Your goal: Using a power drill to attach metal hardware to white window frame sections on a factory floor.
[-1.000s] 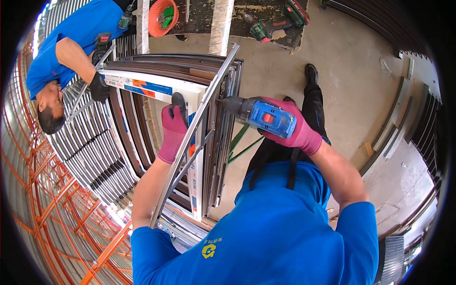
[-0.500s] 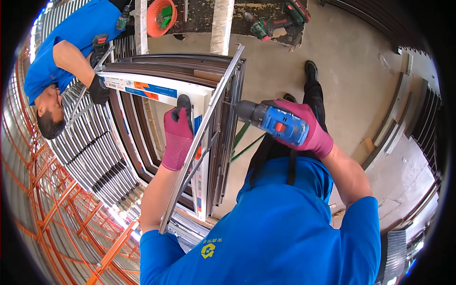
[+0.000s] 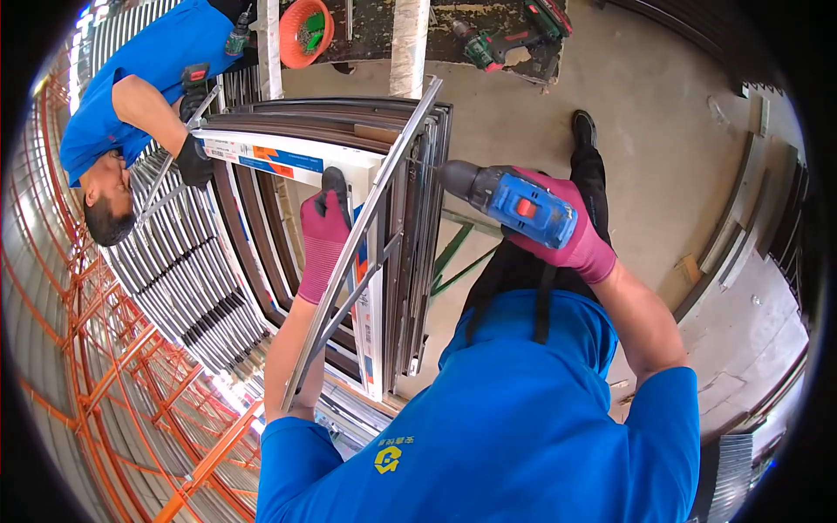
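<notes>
My right hand (image 3: 565, 228), in a maroon glove, is wrapped round a blue cordless drill (image 3: 532, 209). The drill's thin bit points left at the upper part of a long metal bar (image 3: 370, 209); whether it touches cannot be told. A stack of brown window frames (image 3: 410, 288) stands upright, with a white frame (image 3: 353, 166) on the near-left face. My left hand (image 3: 326, 237), also gloved, grips the white frame near its top corner, dark fingertips closed at the edge. The bar and its hinged brace (image 3: 353, 301) slant across in front of my left forearm.
At the far left, a co-worker in blue holds a dark drill (image 3: 193, 80), a black-gloved hand (image 3: 193, 161) on the frame. An orange basket (image 3: 305, 35) and a green-and-red drill (image 3: 501, 44) rest at the back. Metal profiles (image 3: 732, 244) lie along the right.
My right hand and the drill have shifted slightly away from me. The bar's lower end has swung a little left, and the brace angle has changed. My left hand keeps its grip.
</notes>
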Demonstrator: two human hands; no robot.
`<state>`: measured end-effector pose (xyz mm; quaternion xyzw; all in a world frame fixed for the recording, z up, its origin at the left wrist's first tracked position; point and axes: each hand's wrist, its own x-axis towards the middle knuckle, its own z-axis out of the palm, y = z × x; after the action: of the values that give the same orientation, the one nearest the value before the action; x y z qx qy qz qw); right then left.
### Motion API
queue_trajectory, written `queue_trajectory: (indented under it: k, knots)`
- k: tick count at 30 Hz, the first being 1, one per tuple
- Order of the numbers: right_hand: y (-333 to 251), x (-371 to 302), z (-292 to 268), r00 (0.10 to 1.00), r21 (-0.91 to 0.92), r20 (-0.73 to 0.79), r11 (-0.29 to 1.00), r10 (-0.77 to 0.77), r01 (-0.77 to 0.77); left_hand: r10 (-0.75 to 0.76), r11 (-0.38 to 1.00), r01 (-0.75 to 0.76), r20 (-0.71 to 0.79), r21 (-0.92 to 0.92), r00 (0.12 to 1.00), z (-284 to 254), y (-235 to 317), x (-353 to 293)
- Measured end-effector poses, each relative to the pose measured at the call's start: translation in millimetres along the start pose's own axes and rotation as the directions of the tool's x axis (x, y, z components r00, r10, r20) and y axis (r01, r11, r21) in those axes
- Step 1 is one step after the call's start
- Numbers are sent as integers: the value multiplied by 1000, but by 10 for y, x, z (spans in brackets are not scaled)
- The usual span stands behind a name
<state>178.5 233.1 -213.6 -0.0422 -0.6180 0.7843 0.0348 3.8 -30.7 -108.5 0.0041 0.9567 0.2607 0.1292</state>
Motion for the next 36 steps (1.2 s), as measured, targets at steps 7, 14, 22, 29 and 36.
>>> queue_trajectory:
  k: [7,14,22,29,36]
  knots:
    - [100,-6,53,1000,61,3,998,15,-15,-39,998,39,2,39,999,-6,90,-20]
    - [119,24,43,994,151,38,983,103,-108,34,999,-34,-13,-25,999,58,144,-73]
    - [105,52,59,997,108,29,992,66,-69,71,997,-70,-23,37,997,55,122,-100]
    - [51,63,21,996,111,36,991,75,-79,53,998,-54,33,41,998,19,163,-122]
    - [9,65,14,998,111,36,992,49,-52,127,985,-126,-6,115,992,25,67,-110]
